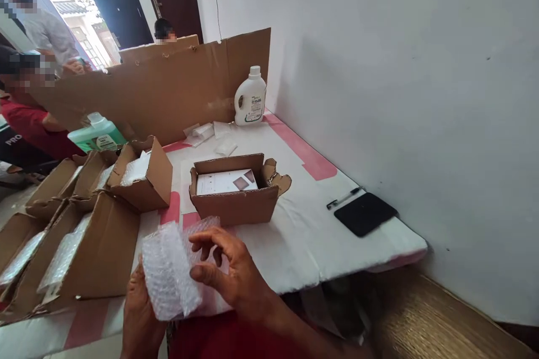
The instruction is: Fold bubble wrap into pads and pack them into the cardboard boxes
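Observation:
My left hand (pixel 141 311) grips a bubble-wrapped package (pixel 166 275) from its left side and underneath, near the table's front edge. A loose flap of the wrap stands out to the right of the package. Over that flap is my right hand (pixel 229 269), thumb and fingers apart and curved, close to the package; whether the fingertips touch the plastic is hard to see. What lies inside the wrap is hidden. Just beyond my hands stands an open cardboard box (pixel 236 210) with a white printed box (pixel 225 182) inside, its right-hand flaps raised.
Several open cardboard boxes (pixel 105 252) with bubble-wrapped contents crowd the left. A white jug (pixel 251 98), a green liquid bottle (pixel 99 133) and small clear packets (pixel 225 146) stand or lie farther back, before a cardboard partition (pixel 181 87). A black pad (pixel 364 213) and pen (pixel 343 199) lie right. People are beyond.

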A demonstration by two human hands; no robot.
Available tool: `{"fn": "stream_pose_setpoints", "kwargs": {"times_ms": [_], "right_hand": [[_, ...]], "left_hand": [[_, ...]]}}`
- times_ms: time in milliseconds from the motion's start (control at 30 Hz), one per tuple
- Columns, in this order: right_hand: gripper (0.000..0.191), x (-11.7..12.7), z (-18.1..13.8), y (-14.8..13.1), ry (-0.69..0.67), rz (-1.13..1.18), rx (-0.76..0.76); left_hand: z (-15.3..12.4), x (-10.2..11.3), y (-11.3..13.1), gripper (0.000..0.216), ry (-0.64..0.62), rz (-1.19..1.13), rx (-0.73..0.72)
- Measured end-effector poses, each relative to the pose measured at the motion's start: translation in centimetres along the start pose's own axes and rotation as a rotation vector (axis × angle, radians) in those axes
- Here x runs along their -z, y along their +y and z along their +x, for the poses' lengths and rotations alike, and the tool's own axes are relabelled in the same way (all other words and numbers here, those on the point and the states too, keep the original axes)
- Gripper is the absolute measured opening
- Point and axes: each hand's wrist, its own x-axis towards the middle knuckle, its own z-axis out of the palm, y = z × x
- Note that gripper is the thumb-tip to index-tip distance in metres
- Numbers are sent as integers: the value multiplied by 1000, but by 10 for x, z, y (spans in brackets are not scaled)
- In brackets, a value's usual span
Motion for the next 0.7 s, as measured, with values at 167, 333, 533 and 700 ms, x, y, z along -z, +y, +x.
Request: {"fn": "stream_pose_setpoints", "kwargs": {"times_ms": [167,333,533,700], "right_hand": [[32,11,5,18,-135,253,-255],[10,48,-9,43,36,-300,-140],[17,97,-31,77,546,-865,32],[20,102,-12,92,467,-673,32]], "left_hand": [[10,-26,15,46,-130,-193,290],[35,-60,6,53,-257,-216,279],[69,-101,-5,64,-92,-91,96],[72,-119,0,59,-208,-58,56]]}}
